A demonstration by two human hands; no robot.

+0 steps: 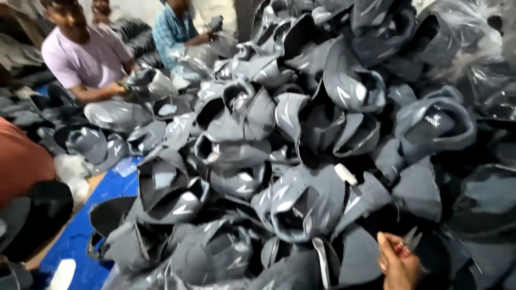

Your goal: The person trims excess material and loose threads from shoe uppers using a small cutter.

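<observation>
A big heap of grey shoe uppers (301,161) with black linings and pale stripes fills most of the view. My right hand (398,263) shows at the bottom edge, right of centre, resting on the near side of the heap. Its fingers are closed around a small metal snipping tool (411,239) whose tip points up and right. The grey upper (301,207) with a white tab lies just left of and above the hand. My left hand is out of view.
A person in a lilac shirt (86,59) sits at the top left handling an upper, and another in a blue checked shirt (172,32) sits behind. An orange sleeve (19,161) is at the left edge. A blue sheet (80,236) covers the floor at lower left.
</observation>
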